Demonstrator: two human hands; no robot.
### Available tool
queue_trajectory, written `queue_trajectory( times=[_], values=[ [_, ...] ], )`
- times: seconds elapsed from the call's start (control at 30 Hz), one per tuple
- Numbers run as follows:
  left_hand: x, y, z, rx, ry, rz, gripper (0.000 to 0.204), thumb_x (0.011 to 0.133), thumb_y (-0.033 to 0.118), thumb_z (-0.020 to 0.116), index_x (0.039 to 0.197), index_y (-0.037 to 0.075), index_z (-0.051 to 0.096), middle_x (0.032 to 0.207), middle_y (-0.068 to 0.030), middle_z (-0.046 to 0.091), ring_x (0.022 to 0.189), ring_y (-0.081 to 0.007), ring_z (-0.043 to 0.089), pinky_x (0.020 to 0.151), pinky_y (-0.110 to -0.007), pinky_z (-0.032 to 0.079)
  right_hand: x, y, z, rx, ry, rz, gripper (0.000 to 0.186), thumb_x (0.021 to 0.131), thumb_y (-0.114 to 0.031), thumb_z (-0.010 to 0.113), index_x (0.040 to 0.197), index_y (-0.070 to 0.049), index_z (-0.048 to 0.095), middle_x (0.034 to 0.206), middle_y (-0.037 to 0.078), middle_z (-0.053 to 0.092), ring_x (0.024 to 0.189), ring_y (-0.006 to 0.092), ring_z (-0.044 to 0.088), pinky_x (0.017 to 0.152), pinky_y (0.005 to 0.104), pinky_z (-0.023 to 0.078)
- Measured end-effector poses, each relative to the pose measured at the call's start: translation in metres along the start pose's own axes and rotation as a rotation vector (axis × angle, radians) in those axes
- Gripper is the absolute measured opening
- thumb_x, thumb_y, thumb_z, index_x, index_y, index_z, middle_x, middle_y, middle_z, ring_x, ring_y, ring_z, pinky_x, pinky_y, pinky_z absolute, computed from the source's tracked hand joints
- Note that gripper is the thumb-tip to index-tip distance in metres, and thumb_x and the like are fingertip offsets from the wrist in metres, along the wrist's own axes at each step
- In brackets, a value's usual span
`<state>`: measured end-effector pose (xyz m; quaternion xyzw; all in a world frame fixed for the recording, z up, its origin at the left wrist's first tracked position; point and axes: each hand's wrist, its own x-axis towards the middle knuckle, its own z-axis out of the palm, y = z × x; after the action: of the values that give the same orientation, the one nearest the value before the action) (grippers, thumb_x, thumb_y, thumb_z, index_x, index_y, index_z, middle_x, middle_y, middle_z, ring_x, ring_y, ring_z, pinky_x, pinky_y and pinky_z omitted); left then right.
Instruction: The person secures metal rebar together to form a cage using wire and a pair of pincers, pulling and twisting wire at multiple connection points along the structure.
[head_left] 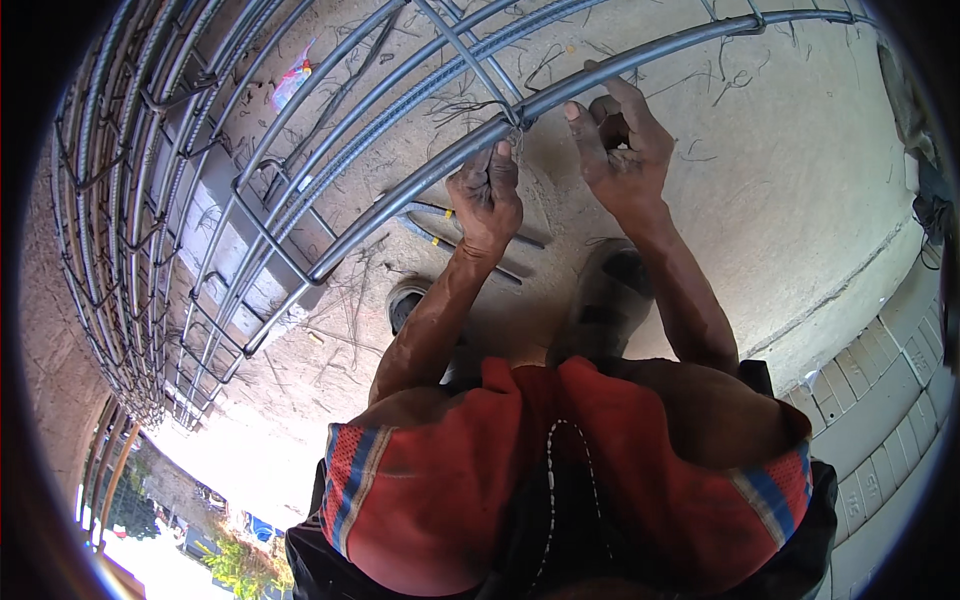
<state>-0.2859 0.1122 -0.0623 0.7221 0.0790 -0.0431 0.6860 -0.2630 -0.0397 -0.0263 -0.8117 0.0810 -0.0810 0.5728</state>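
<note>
Rebar cages (425, 180) and wire scraps (352, 315) mark a building site.

rebar cage (455, 156): cut off at rim | yellow-banded tool (435, 240): partly behind left hand (488, 205) | wire tie (516, 118): too small

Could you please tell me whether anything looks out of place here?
Yes: wire scraps litter the floor, and a crumpled, colourful wrapper shows between the metal bars; both look like stray rubbish.

front bar (560, 92): grey | garment (430, 510): red, blue-striped | tool handles (436, 240): grey, yellow-marked | floor (790, 200): pale grey
</note>
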Motion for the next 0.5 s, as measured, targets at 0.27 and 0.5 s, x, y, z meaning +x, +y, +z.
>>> queue_trajectory(
  times=[0.27, 0.5],
  values=[
    [0.003, -0.007, -0.008, 0.188, -0.01, 0.047, 0.021, 0.092, 0.014, 0.052, 0.1, -0.003, 0.061, 0.056, -0.0036, 0.046, 0.051, -0.0076, 0.041, 0.045, -0.026, 0.034, 0.039, -0.016, -0.002, 0.269, -0.474, 0.14, 0.038, 0.085, -0.011, 0.061, 0.122, -0.01, 0.053, 0.066, 0.002, 0.059, 0.053, 0.0109, 0.054, 0.052, 0.0274, 0.046],
    [0.003, -0.001, -0.004, 0.538, 0.005, 0.293, 0.028, 0.092, 0.012, 0.046, 0.115, -0.001, 0.058, 0.05, -0.0025, 0.042, 0.045, -0.0059, 0.04, 0.041, -0.026, 0.034, 0.014, 0.001, -0.004, -0.083, -0.088, -0.268, 0.012, 0.083, -0.015, 0.063, 0.087, -0.003, 0.06, 0.067, 0.012, 0.062, 0.052, 0.0239, 0.057, 0.052, 0.0334, 0.045]
  ],
)
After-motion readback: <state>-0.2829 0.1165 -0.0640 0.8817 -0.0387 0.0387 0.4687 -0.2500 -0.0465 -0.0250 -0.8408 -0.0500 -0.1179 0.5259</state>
